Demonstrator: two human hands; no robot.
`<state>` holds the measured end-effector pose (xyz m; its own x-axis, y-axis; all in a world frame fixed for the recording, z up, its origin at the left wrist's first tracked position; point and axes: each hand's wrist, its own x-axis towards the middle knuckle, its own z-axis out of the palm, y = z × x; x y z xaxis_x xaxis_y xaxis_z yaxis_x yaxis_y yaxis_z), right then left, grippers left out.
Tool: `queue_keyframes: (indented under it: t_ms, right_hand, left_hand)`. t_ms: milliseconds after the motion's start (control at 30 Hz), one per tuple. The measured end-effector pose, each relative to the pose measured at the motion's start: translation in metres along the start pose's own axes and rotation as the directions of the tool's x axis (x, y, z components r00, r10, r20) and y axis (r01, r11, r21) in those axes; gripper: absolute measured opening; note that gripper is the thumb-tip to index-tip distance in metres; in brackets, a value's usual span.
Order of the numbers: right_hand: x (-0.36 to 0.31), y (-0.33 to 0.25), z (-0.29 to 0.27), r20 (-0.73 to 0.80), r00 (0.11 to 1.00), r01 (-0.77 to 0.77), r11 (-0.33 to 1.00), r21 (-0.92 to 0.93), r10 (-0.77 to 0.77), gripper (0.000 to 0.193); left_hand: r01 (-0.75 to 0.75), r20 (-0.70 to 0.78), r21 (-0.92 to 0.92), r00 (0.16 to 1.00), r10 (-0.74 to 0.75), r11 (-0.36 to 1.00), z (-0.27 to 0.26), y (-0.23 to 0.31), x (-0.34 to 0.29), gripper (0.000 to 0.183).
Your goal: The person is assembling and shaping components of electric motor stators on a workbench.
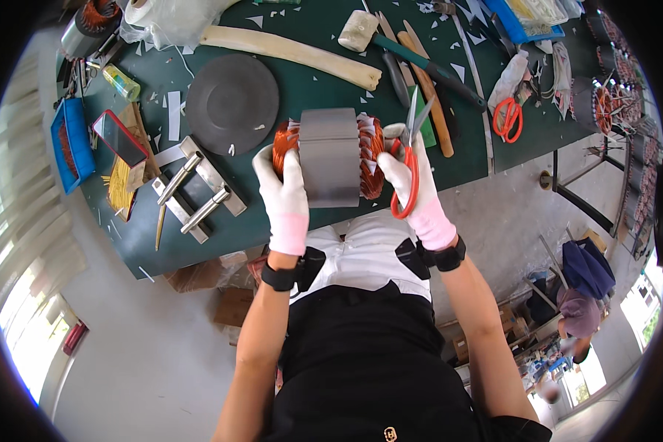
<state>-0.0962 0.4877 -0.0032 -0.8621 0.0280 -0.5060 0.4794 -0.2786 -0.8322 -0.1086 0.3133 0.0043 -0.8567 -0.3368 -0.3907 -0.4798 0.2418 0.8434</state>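
A motor stator (329, 158), a grey cylinder with copper windings bulging at both ends, lies on its side at the front edge of the green table. My left hand (283, 184), in a white glove with a pink cuff, grips its left end near the copper coil (284, 147). My right hand (412, 180), gloved alike, is closed around red-handled scissors (409, 177). Their blades point up and away, slightly apart. The right fingertips are close to the right coil (370, 156); whether they touch it I cannot tell.
Left of the stator are a dark round disc (232, 103), a metal stand with two rods (199, 191), a phone (121, 138) and a blue tray (72, 144). Beyond lie a wooden strip (291, 55), a mallet (359, 31) and other scissors (507, 120). Another person (578, 306) is at right.
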Motion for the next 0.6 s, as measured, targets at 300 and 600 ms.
queue_keyframes:
  t_ms: [300, 600]
  right_hand:
    - [-0.02, 0.005, -0.004, -0.091, 0.995, -0.042, 0.998, 0.055, 0.047, 0.04]
    - [-0.059, -0.02, -0.044, 0.408, 0.898, -0.29, 0.918, 0.269, 0.164, 0.049]
  left_hand:
    - [-0.778, 0.523, 0.531, 0.612, 0.593, 0.335, 0.013, 0.004, -0.034, 0.048]
    - [-0.804, 0.522, 0.45, 0.59, 0.616, 0.389, 0.007, 0.002, -0.034, 0.042]
